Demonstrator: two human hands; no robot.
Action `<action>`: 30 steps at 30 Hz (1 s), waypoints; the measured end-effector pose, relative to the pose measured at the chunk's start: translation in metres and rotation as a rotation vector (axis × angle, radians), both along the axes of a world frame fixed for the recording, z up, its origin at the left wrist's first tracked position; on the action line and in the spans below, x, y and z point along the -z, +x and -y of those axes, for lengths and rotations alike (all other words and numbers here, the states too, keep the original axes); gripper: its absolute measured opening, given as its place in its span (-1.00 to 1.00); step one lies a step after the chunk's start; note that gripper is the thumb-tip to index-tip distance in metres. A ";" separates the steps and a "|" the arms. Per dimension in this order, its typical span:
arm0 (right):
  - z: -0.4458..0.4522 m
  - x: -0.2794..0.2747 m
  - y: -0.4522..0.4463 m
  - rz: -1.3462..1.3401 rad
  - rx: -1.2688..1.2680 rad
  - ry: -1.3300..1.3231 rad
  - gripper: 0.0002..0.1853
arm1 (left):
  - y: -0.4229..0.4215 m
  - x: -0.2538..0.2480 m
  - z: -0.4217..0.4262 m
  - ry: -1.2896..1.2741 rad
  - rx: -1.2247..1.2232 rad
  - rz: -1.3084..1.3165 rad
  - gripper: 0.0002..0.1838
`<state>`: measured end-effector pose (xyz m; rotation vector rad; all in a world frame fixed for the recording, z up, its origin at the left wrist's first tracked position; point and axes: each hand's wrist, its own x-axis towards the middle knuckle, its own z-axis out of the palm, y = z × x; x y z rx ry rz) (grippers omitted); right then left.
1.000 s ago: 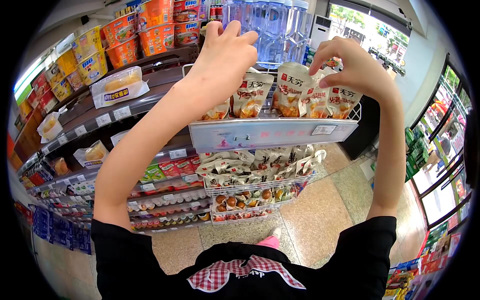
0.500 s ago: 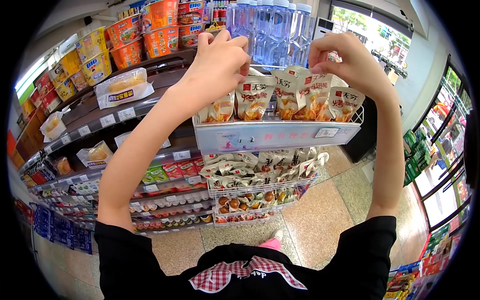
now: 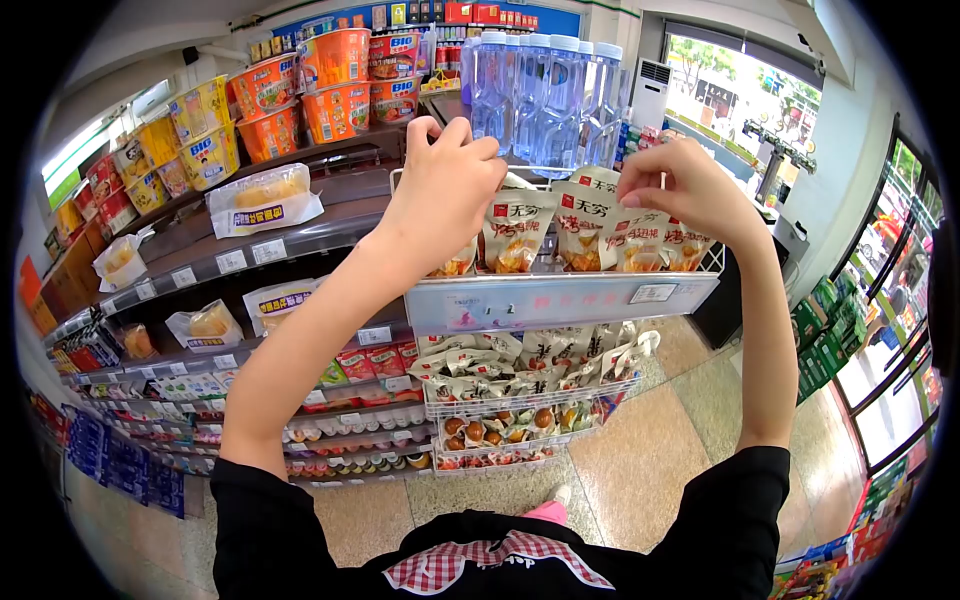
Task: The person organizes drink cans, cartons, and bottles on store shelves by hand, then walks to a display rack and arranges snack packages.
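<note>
Cream snack pouches (image 3: 517, 232) with red and dark lettering stand in a row in the white wire basket (image 3: 560, 300) at the top of a rack. My left hand (image 3: 445, 185) is at the basket's left end, fingers curled over the pouches there; its fingertips are partly hidden, so what it grips does not show. At the right, my right hand (image 3: 685, 190) has thumb and fingers pinched at the top of a pouch (image 3: 640, 240). Another pouch (image 3: 585, 225) stands between the hands.
Clear plastic bottles (image 3: 550, 100) stand behind the basket. Instant noodle tubs (image 3: 335, 85) and wrapped bread (image 3: 265, 200) sit on shelves at left. Lower wire tiers (image 3: 530, 370) hold more pouches. Green packs (image 3: 825, 330) and glass doors are at right.
The view has shifted, so the rack appears lower. My right hand has come down relative to the basket, onto the right-hand pouches. My left hand stays curled at the left end.
</note>
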<state>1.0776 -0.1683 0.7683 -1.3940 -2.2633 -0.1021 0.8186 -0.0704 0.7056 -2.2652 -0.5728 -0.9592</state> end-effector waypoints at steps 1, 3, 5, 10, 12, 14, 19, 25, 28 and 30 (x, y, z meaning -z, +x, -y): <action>0.005 -0.001 0.000 -0.019 0.045 -0.008 -0.95 | 0.001 0.000 0.000 0.006 -0.004 0.001 -0.93; 0.015 -0.002 0.003 -0.056 0.135 -0.025 -0.92 | 0.001 0.000 0.001 -0.007 -0.007 0.003 -0.93; 0.016 0.003 0.016 -0.005 0.094 0.043 -0.87 | 0.001 0.000 0.001 -0.017 -0.008 0.005 -0.93; 0.018 0.008 0.030 0.061 0.205 0.101 -0.84 | 0.003 -0.001 0.000 -0.031 0.008 0.016 -0.94; 0.021 0.006 0.034 0.040 0.193 0.186 -0.86 | 0.004 -0.001 -0.002 -0.037 0.014 0.015 -0.93; 0.027 0.002 0.036 -0.044 0.173 0.282 -0.89 | 0.004 -0.001 -0.003 -0.038 0.019 0.015 -0.93; 0.043 -0.021 0.038 -0.169 0.197 0.499 -0.87 | 0.005 -0.003 -0.002 -0.034 0.015 0.013 -0.93; 0.025 -0.010 0.007 -0.453 0.004 0.693 -0.91 | 0.005 -0.004 -0.004 -0.044 -0.001 0.008 -0.94; 0.014 0.005 -0.022 -0.326 0.023 0.753 -0.87 | 0.005 -0.003 -0.004 -0.046 0.004 0.011 -0.94; 0.007 0.012 -0.030 -0.265 -0.002 0.758 -0.86 | 0.005 -0.004 -0.005 -0.052 0.007 0.007 -0.93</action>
